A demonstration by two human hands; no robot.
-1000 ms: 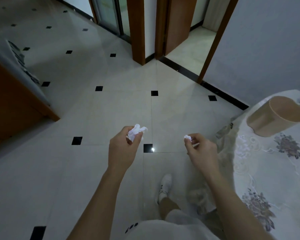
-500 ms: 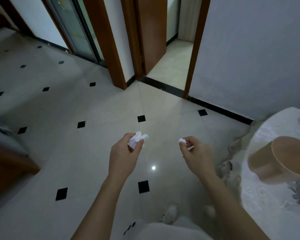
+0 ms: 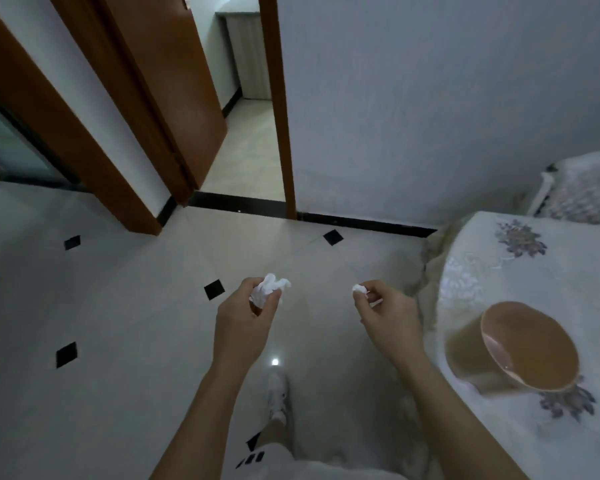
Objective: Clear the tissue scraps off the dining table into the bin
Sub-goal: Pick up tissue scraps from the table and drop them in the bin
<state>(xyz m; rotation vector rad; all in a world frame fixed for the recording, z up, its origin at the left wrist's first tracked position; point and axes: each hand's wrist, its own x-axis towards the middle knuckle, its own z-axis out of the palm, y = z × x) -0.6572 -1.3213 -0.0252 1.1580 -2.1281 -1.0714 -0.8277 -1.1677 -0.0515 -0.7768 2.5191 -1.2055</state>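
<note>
My left hand [image 3: 245,315] is closed around a crumpled white tissue scrap [image 3: 265,292] that sticks out above the fingers. My right hand [image 3: 388,315] pinches a smaller white tissue scrap [image 3: 359,289] between thumb and fingertips. Both hands are held out over the tiled floor, left of the dining table [image 3: 548,271], which carries a white floral cloth. A tan bin [image 3: 513,348] lies tilted on the table, its opening facing me, just right of my right hand.
A pale tiled floor [image 3: 118,323] with small black diamonds spreads ahead. An open doorway [image 3: 250,140] with brown frames lies straight in front, a blue-grey wall to its right. A patterned chair back [image 3: 582,192] stands behind the table. My white shoe [image 3: 278,396] is below.
The view has swung right and up: the doorway and wall have come closer, and the table and bin now fill more of the right side. Both hands still hold their scraps.
</note>
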